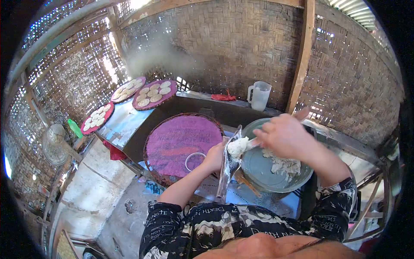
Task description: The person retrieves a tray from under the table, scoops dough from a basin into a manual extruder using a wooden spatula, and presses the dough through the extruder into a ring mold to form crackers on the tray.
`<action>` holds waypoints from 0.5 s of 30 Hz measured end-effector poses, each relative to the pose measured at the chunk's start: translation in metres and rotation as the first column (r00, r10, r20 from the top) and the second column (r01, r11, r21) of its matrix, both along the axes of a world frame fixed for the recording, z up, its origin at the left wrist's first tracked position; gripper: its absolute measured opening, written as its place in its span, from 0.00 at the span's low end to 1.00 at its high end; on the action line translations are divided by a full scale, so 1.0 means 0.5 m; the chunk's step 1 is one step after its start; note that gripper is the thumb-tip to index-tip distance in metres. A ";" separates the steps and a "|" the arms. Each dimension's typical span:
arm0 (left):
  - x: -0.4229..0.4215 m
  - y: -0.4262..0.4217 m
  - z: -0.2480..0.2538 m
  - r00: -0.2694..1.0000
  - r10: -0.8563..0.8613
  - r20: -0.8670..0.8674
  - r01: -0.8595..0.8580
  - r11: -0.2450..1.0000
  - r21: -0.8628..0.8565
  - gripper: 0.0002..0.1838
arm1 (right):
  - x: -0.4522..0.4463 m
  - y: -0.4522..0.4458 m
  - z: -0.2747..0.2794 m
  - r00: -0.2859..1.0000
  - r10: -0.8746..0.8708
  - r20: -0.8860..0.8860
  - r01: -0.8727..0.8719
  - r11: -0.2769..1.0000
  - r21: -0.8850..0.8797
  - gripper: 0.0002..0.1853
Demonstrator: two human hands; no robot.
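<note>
My left hand (214, 158) is closed around a narrow board-like holder (224, 179) with shiny clear plastic on it. A lump of sticky white rice (236, 147) rests against the plastic. My right hand (282, 134), slightly blurred, grips a wooden spatula (302, 114); its handle end sticks out past the fingers, and its other end meets the rice lump. Below the right hand stands a wide metal basin (263, 173) with loose cooked rice (286, 166) along its right side. Left of my left hand, a thin white ring (188, 163) lies on a round tray covered in purple cloth (172, 142).
Round trays of pale rice discs (154, 94) sit at the back left, one on a pinkish-red cloth (98, 117). A translucent pitcher (260, 96) and a red plastic bag (223, 96) stand on the ledge by the woven wall. A wooden stick (249, 184) lies by the basin.
</note>
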State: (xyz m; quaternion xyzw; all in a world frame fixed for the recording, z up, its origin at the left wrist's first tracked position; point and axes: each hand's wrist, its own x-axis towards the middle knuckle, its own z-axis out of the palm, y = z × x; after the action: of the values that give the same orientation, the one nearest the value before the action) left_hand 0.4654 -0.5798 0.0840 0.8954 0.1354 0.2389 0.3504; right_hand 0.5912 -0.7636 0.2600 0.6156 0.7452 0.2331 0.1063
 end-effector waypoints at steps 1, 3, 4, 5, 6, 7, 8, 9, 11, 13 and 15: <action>0.007 0.009 -0.017 1.000 0.017 0.003 -0.017 1.000 -0.021 0.23 | -0.022 0.009 -0.020 0.997 0.008 0.078 -0.009 1.000 0.014 0.18; 0.005 0.019 -0.011 0.999 0.009 -0.049 -0.008 1.000 0.021 0.22 | -0.040 0.009 -0.061 0.981 0.092 0.169 -0.110 0.989 0.104 0.17; 0.007 0.023 -0.019 1.000 -0.013 -0.018 0.012 1.000 -0.027 0.22 | -0.043 0.003 -0.082 0.968 0.167 0.187 -0.201 0.964 0.176 0.16; 0.009 0.033 -0.041 0.999 -0.032 0.015 0.033 0.997 -0.074 0.23 | -0.041 0.000 -0.089 0.947 0.241 0.213 -0.291 0.925 0.245 0.16; 0.013 0.045 -0.067 0.998 -0.049 0.049 0.055 0.991 -0.120 0.23 | -0.035 -0.004 -0.086 0.951 0.247 0.186 -0.292 0.916 0.276 0.14; 0.022 0.058 -0.096 0.997 -0.028 0.066 0.040 0.982 -0.186 0.23 | -0.026 -0.012 -0.078 0.954 0.254 0.161 -0.293 0.906 0.305 0.13; 0.033 0.082 -0.129 0.994 -0.027 0.109 0.055 0.965 -0.258 0.23 | -0.016 -0.022 -0.067 0.955 0.264 0.136 -0.295 0.895 0.334 0.11; 0.046 0.112 -0.168 0.988 -0.024 0.153 0.074 0.942 -0.328 0.22 | -0.005 -0.037 -0.040 0.968 0.242 0.071 -0.251 0.889 0.382 0.10; 0.061 0.144 -0.202 0.990 -0.002 0.138 0.049 0.940 -0.337 0.21 | 0.006 -0.074 0.008 0.992 0.120 -0.028 -0.091 0.871 0.483 0.10; 0.037 0.102 -0.125 0.996 0.043 0.084 -0.024 0.976 -0.217 0.20 | 0.014 -0.074 0.019 0.990 0.127 -0.057 -0.076 0.834 0.547 0.09; 0.029 0.064 -0.090 0.995 0.090 -0.038 -0.093 0.993 -0.071 0.18 | 0.017 -0.063 0.006 0.991 0.129 -0.044 -0.088 0.855 0.511 0.09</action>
State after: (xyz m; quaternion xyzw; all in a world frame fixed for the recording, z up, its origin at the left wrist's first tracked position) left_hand 0.4802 -0.5479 0.0389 0.8790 0.1909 0.2341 0.3688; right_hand 0.5998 -0.7954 0.2631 0.5874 0.6944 0.4029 -0.1017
